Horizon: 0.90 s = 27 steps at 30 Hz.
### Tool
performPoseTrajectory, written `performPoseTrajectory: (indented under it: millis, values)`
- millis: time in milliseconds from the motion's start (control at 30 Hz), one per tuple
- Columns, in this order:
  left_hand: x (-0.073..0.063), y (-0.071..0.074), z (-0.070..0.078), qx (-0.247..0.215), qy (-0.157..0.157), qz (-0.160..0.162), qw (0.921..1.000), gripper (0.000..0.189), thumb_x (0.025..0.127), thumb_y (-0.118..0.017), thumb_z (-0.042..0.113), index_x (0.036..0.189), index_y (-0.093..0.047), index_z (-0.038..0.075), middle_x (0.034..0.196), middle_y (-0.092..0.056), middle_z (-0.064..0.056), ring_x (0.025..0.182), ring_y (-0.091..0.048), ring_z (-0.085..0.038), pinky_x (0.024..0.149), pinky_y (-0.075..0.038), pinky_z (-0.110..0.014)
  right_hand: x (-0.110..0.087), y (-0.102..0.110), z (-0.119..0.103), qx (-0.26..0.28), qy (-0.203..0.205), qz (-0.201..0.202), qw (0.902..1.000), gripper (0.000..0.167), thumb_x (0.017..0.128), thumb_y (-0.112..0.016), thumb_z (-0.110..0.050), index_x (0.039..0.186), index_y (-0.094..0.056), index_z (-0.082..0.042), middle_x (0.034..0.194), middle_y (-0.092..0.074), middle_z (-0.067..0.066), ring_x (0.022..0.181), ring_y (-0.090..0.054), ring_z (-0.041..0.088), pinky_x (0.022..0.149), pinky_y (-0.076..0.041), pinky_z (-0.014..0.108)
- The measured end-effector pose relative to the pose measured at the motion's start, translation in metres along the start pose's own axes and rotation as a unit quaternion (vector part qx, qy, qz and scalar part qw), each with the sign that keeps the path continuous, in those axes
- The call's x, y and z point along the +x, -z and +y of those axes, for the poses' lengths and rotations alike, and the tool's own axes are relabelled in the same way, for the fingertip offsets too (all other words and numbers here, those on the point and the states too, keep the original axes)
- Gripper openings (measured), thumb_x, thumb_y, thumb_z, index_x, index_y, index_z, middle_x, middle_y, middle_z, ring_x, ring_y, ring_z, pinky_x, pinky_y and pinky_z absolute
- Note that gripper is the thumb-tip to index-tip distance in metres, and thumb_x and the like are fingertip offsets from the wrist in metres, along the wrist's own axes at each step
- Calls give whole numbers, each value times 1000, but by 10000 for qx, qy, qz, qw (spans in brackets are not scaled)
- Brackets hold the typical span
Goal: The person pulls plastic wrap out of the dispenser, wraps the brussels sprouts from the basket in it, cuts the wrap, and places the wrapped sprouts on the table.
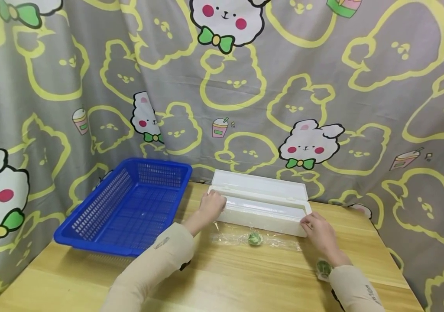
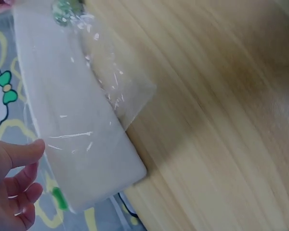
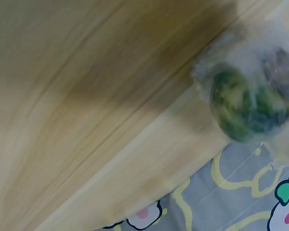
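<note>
A long white cling film box [image 1: 262, 216] stands with its lid [image 1: 260, 184] raised and a film roll [image 1: 264, 207] inside. Clear cling film [image 1: 280, 242] comes over its front edge onto the table. On that film lies a round green vegetable piece [image 1: 255, 238]. My left hand [image 1: 212, 204] is at the box's left end, fingers bent, pinching the film's edge; the left wrist view shows the film [image 2: 70, 134] stretching from the thumb tip. My right hand [image 1: 319, 229] pinches the film at the box's right front corner. Most of it is outside the right wrist view.
A blue plastic basket [image 1: 155, 173] sits at the table's left side. Near my right wrist lies another green piece wrapped in film [image 1: 324, 268]. Behind the wooden table [image 1: 237, 281] hangs a grey patterned curtain [image 1: 190, 86].
</note>
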State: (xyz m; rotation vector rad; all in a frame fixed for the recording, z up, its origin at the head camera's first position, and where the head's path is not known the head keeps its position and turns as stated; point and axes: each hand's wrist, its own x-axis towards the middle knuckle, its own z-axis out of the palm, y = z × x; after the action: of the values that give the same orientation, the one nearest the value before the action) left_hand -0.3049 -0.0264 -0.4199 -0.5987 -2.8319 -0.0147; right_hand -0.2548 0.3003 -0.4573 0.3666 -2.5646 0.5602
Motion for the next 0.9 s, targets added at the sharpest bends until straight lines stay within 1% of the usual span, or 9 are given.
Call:
performPoseTrajectory:
  millis: [167, 267, 333, 433, 567, 700, 800, 867, 900]
  values:
    - [-12, 7, 1, -547, -313, 111, 9980, 9, 72, -73, 11, 69, -65, 14, 74, -61, -1, 76, -55, -20, 61, -47, -34, -1, 7, 3, 514, 113, -225, 9984, 7, 77, -68, -1, 76, -66, -8, 82, -63, 3, 77, -57, 24, 67, -46, 39]
    - [-19, 9, 2, -1019, -455, 21, 9937, 10, 71, -69, 4, 68, -64, 13, 70, -63, 0, 69, -56, -19, 56, -46, -30, -2, 11, 5, 922, 64, -606, 9939, 4, 79, -66, -3, 76, -66, -5, 82, -66, 5, 74, -57, 17, 67, -46, 33]
    - [-23, 8, 1, -1282, -499, -139, 9904, 11, 71, -67, 4, 68, -62, 13, 68, -62, 2, 66, -56, -16, 56, -43, -27, -3, 14, 5, 1282, -72, -977, 9869, 4, 82, -65, -5, 78, -66, -3, 80, -67, 6, 72, -56, 11, 64, -46, 28]
    - [-28, 4, 1, -1546, -542, -326, 9859, 13, 73, -67, 5, 68, -59, 14, 65, -59, 4, 64, -54, -13, 59, -42, -26, -4, 16, 7, 1809, -330, -1465, 9720, 8, 84, -62, -6, 83, -64, 1, 80, -66, 8, 72, -57, 7, 62, -47, 23]
    - [-33, -2, 1, -1777, -471, -450, 9819, 16, 73, -71, 9, 68, -57, 15, 66, -57, 6, 65, -52, -11, 67, -40, -31, -6, 16, 9, 2172, -528, -1845, 9571, 14, 87, -58, -2, 96, -59, 7, 79, -65, 11, 72, -61, 15, 64, -48, 23]
    - [-36, -5, 1, -1996, -305, -588, 9776, 16, 73, -72, 10, 68, -58, 15, 67, -58, 7, 67, -52, -11, 72, -40, -34, -6, 15, 10, 2378, -613, -2091, 9465, 19, 87, -51, 3, 105, -49, 9, 73, -62, 15, 67, -59, 19, 58, -43, 23]
    - [-38, -7, 1, -2122, -229, -747, 9741, 15, 73, -71, 8, 70, -58, 15, 67, -57, 7, 68, -51, -11, 72, -39, -34, -6, 13, 11, 2458, -526, -2247, 9414, 11, 87, -48, 6, 98, -44, 5, 68, -60, 15, 61, -54, 15, 53, -37, 23]
    - [-40, -9, 0, -2152, -251, -781, 9731, 15, 73, -70, 6, 70, -58, 15, 67, -56, 7, 68, -50, -11, 70, -39, -33, -6, 12, 11, 2386, -297, -2306, 9429, 6, 87, -48, 7, 90, -45, 3, 66, -58, 11, 59, -52, 13, 53, -37, 22]
    - [-41, -11, -1, -2161, -281, -785, 9728, 15, 73, -69, 5, 70, -58, 15, 67, -56, 6, 68, -50, -12, 70, -38, -33, -6, 12, 11, 2318, -156, -2335, 9442, 7, 87, -47, 8, 86, -45, 1, 65, -57, 10, 58, -50, 12, 52, -36, 22]
